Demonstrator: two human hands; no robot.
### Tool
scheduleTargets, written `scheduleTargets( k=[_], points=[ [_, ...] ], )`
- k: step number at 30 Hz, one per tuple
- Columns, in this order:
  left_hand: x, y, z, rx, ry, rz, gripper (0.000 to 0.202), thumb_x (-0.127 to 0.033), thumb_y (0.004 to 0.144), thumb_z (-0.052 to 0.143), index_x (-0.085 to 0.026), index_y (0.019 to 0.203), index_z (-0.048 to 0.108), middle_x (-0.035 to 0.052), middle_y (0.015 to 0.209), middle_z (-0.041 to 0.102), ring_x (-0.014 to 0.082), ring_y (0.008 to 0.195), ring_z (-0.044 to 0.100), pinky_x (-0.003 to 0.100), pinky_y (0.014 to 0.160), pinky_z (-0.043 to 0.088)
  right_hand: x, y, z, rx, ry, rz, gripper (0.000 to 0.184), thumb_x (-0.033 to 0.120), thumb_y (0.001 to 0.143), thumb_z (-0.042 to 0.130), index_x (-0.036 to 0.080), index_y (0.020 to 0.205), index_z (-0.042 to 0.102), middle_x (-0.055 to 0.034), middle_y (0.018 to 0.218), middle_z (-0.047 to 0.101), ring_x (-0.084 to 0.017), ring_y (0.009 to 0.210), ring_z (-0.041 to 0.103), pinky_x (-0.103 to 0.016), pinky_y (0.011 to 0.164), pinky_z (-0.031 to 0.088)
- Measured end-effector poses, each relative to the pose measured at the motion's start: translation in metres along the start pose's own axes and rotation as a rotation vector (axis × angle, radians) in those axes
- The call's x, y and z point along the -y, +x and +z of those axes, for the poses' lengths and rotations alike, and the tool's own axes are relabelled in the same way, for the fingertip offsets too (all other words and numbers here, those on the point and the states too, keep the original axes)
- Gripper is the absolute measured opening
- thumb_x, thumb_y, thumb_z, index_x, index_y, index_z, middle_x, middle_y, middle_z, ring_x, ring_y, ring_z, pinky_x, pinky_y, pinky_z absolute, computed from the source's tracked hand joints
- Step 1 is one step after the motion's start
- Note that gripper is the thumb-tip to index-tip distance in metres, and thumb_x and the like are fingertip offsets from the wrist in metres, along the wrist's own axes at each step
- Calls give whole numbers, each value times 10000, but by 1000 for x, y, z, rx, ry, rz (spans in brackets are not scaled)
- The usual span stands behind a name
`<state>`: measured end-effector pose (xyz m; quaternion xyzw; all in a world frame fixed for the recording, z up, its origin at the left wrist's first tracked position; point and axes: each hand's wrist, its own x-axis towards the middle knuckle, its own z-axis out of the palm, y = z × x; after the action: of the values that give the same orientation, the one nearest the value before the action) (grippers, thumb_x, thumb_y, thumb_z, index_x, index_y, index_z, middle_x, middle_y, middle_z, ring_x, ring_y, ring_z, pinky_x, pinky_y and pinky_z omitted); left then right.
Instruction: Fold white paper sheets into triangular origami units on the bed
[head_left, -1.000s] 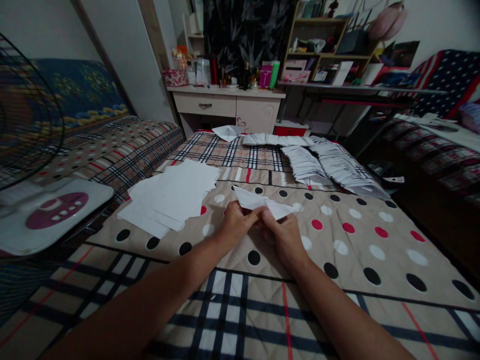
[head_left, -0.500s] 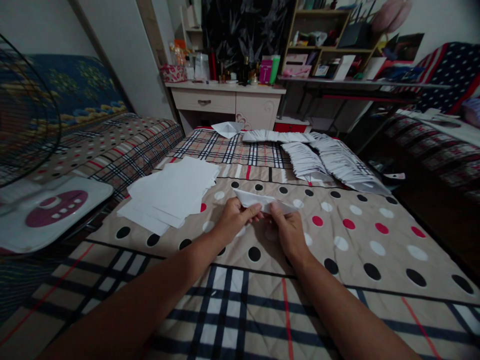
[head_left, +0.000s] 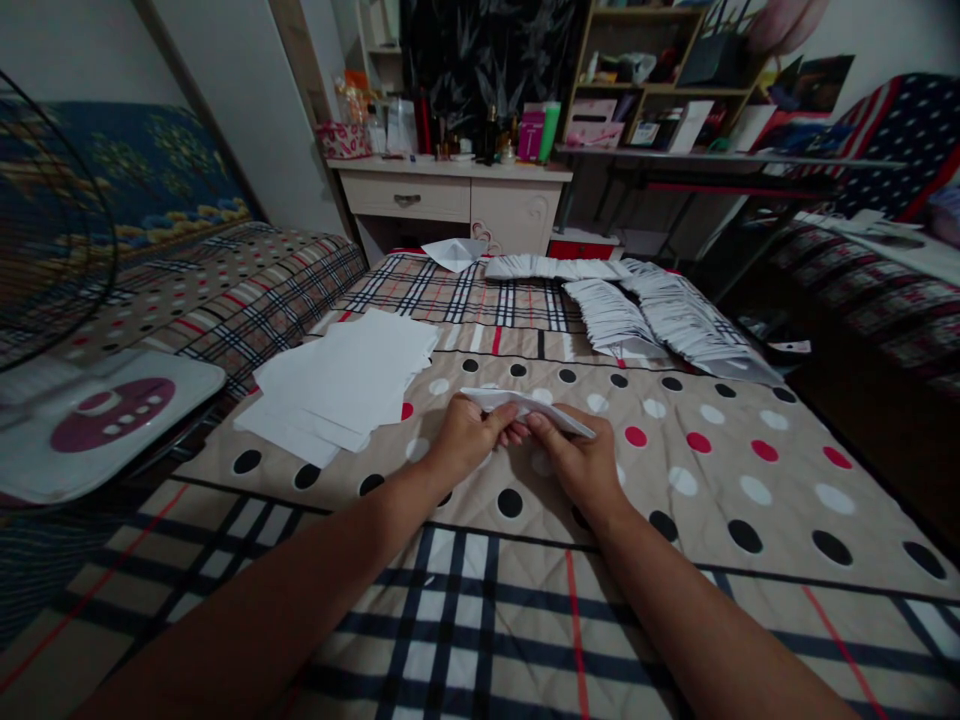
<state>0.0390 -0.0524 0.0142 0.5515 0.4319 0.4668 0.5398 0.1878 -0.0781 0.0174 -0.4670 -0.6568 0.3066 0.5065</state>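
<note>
In the head view, we are holding a folded white paper (head_left: pixel 491 398) low over the spotted band of a patterned bedspread (head_left: pixel 540 610). Our left hand (head_left: pixel 471 432) is clamping its left part between thumb and fingers, and our right hand (head_left: pixel 583 455) is gripping its right part the same way, the thumbs lying close to each other near the middle. The paper is slanting down toward our right.

To the left of our hands, we are seeing a spread pile of flat white sheets (head_left: pixel 352 375). Beyond the hands to the right, two rows of folded papers (head_left: pixel 694 325) are lying side by side; farther back, another row (head_left: pixel 551 268) is stretching crosswise, with a single creased sheet (head_left: pixel 454 254) resting near its left end.
</note>
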Motion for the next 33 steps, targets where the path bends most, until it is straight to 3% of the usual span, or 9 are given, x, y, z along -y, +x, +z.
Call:
scheduleTargets(
  k=[2,6,11,15,21,26,29,33],
  points=[
    [-1,0,-2,13,-11,1,314,-389,792,620,-132,620,673,55,569,667,111,470,557,220,466,408,-2,1,-2,-19,13,16,328,399,862,631,181,617,645,12,544,567,-123,513,485,-249,515,367],
    [-1,1,-12,-74,-26,16,300,-409,789,648,-138,663,658,62,643,702,99,494,557,208,470,389,-4,3,-6,-26,-2,49,383,410,842,644,186,538,581,21,492,506,-107,475,433,-240,478,341],
    [1,3,-21,-86,-30,34,364,-452,837,589,-134,669,645,68,652,699,93,504,541,208,476,381,-4,3,-9,59,120,213,435,496,855,598,183,553,582,8,462,532,-103,404,436,-233,414,330],
    [3,6,-23,-128,17,73,352,-444,836,587,-132,677,619,62,665,694,81,480,533,199,454,378,-8,4,-10,123,340,286,477,585,866,540,164,655,615,-38,575,641,-125,439,538,-239,443,412],
    [4,8,-22,-92,78,104,322,-438,835,576,-131,745,619,71,747,704,91,529,586,193,471,433,-15,9,-9,-10,603,398,511,640,835,531,147,790,658,-97,758,702,-163,564,619,-283,526,514],
    [-3,1,-20,32,44,92,410,-474,796,637,-121,1005,618,106,940,696,160,743,672,214,536,500,-17,9,-9,-68,494,378,425,579,823,593,164,873,666,-74,795,707,-170,627,647,-271,556,519],
    [-5,1,-20,9,-5,40,444,-478,825,588,-124,1091,612,111,971,694,176,769,677,220,525,506,-19,8,-7,-48,373,322,404,533,823,613,177,1003,682,-62,825,714,-182,658,649,-283,581,522],
    [-1,5,-19,-47,111,-18,367,-241,803,552,-136,1138,659,91,998,715,133,661,651,218,525,504,-25,8,-7,-59,154,231,268,355,820,643,188,1022,699,-69,957,725,-206,773,666,-333,709,536]
  ],
)
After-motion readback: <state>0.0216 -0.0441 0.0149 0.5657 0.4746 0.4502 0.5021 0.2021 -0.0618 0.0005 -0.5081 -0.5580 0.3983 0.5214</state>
